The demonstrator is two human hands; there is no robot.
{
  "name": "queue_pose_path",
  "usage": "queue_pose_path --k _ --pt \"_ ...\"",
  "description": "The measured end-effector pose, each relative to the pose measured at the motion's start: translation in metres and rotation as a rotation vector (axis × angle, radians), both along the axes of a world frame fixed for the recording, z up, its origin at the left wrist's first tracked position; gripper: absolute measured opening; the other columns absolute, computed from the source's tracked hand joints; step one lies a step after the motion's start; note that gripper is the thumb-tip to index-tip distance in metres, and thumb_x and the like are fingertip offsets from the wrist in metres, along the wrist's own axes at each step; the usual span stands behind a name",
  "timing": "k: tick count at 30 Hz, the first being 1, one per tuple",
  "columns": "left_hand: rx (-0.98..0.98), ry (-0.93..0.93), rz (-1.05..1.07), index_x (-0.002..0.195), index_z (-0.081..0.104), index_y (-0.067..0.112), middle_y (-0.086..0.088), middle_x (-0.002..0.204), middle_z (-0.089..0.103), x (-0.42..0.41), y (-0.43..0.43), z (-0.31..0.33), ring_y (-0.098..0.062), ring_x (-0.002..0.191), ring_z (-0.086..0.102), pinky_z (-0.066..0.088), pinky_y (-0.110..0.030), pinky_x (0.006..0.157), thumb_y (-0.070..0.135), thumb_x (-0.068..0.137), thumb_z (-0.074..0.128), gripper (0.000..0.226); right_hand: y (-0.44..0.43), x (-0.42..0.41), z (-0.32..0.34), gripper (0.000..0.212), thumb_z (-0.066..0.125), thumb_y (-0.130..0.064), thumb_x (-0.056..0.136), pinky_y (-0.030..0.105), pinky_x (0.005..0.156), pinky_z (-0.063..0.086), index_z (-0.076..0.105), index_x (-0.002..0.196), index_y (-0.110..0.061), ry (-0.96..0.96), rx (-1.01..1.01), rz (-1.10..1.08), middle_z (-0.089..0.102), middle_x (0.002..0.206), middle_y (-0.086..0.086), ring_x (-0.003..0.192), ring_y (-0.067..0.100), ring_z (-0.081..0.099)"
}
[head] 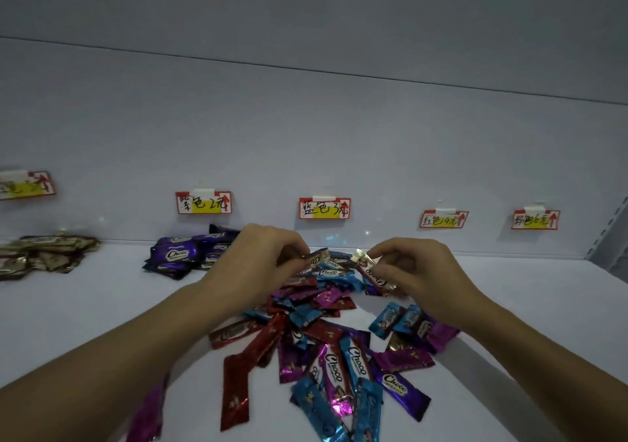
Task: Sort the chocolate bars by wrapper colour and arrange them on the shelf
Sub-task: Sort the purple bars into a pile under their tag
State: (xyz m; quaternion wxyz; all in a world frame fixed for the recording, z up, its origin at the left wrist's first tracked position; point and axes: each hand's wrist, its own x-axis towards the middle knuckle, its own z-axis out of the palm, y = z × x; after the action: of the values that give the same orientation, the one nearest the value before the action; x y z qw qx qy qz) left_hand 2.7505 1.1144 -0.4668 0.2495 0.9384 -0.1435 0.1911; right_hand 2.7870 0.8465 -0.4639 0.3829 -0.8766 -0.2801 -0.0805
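A mixed heap of chocolate bars (326, 343) in red, blue, pink and purple wrappers lies on the white shelf (102, 322). At the heap's far end my left hand (255, 261) pinches a bar with a dark red wrapper (317, 257). My right hand (418, 268) grips a red bar with a silvery end (368, 270), tilted up. A sorted purple pile (180, 254) sits under the second price tag (204, 202). A gold-brown pile (40, 254) lies far left. Several blue bars (331, 271) rest beneath the blue tag (324, 208).
Five red-and-yellow price tags are taped to the back wall, including a red-colour tag (443, 219) and a pink-colour tag (535, 220); the shelf below those two holds no bars. A perforated upright (611, 237) closes the shelf on the right.
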Motion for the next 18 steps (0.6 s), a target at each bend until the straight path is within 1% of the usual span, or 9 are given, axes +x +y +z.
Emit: queue_pose_path --k 2,3,6,8,10,12,14,15,18 --pt "-0.012 -0.016 0.031 0.107 0.076 0.028 0.017 0.091 0.073 -0.007 0.024 -0.001 0.011 0.074 0.062 0.052 -0.007 0.075 0.023 0.09 0.074 0.018 0.027 -0.004 0.01 0.018 0.072 -0.016 0.09 0.022 0.06 0.058 0.071 0.105 -0.026 0.038 0.009 0.034 0.073 0.086 -0.006 0.069 0.006 0.072" --pt "-0.015 -0.029 0.044 0.105 0.076 0.028 0.018 0.089 0.072 -0.01 0.037 -0.002 0.009 0.076 0.063 0.053 -0.01 0.075 0.024 0.09 0.075 0.016 0.041 -0.004 0.015 0.018 0.072 -0.015 0.09 0.022 0.058 0.057 0.071 0.106 -0.024 0.031 -0.003 0.046 0.073 0.086 -0.006 0.065 0.008 0.071" --pt "0.005 -0.107 0.102 0.102 0.077 0.026 0.013 0.09 0.074 -0.024 0.083 -0.009 -0.004 0.079 0.066 0.056 -0.025 0.076 0.022 0.089 0.076 0.014 0.089 -0.002 0.025 0.02 0.073 -0.014 0.091 0.021 0.063 0.058 0.072 0.106 -0.025 -0.045 -0.097 0.099 0.074 0.088 -0.008 0.065 0.004 0.071" --pt "0.051 -0.167 0.145 0.101 0.076 0.024 0.01 0.09 0.073 -0.033 0.122 -0.013 -0.009 0.079 0.064 0.055 -0.031 0.074 0.017 0.088 0.076 0.015 0.126 0.003 0.028 0.018 0.073 -0.016 0.091 0.02 0.067 0.058 0.073 0.106 -0.026 -0.118 -0.193 0.136 0.074 0.086 -0.011 0.067 0.001 0.07" --pt "0.129 -0.225 0.192 0.097 0.074 0.024 0.008 0.089 0.07 -0.041 0.167 -0.014 -0.013 0.079 0.063 0.053 -0.033 0.072 0.012 0.087 0.075 0.016 0.165 0.008 0.029 0.014 0.074 -0.018 0.091 0.017 0.067 0.056 0.074 0.101 -0.027 -0.188 -0.259 0.167 0.072 0.081 -0.015 0.067 0.0 0.068" --pt "0.216 -0.266 0.274 0.096 0.072 0.023 0.008 0.091 0.067 -0.053 0.218 -0.014 -0.016 0.081 0.061 0.051 -0.032 0.07 0.011 0.087 0.074 0.015 0.21 0.012 0.029 0.011 0.074 -0.019 0.09 0.012 0.068 0.052 0.075 0.099 -0.024 -0.267 -0.301 0.207 0.068 0.081 -0.018 0.067 0.0 0.064" --pt "0.235 -0.303 0.397 0.098 0.072 0.019 0.005 0.096 0.066 -0.067 0.27 -0.017 -0.018 0.084 0.061 0.05 -0.031 0.071 0.011 0.086 0.074 0.014 0.256 0.014 0.029 0.007 0.074 -0.02 0.089 0.008 0.065 0.043 0.075 0.096 -0.021 -0.374 -0.329 0.265 0.064 0.078 -0.014 0.064 -0.001 0.057" --pt "0.21 -0.318 0.465 0.098 0.073 0.017 0.003 0.098 0.066 -0.073 0.293 -0.02 -0.019 0.084 0.061 0.051 -0.032 0.073 0.01 0.085 0.075 0.015 0.279 0.014 0.027 0.006 0.074 -0.02 0.089 0.01 0.065 0.041 0.075 0.095 -0.02 -0.412 -0.337 0.292 0.063 0.077 -0.011 0.064 0.001 0.054" --pt "0.07 -0.337 0.651 0.096 0.076 0.016 0.001 0.095 0.068 -0.08 0.338 -0.028 -0.016 0.085 0.059 0.051 -0.034 0.079 0.006 0.084 0.077 0.015 0.345 0.012 0.022 0.007 0.069 -0.022 0.093 0.026 0.072 0.047 0.073 0.096 -0.018 -0.458 -0.369 0.353 0.068 0.081 -0.004 0.072 0.01 0.055"
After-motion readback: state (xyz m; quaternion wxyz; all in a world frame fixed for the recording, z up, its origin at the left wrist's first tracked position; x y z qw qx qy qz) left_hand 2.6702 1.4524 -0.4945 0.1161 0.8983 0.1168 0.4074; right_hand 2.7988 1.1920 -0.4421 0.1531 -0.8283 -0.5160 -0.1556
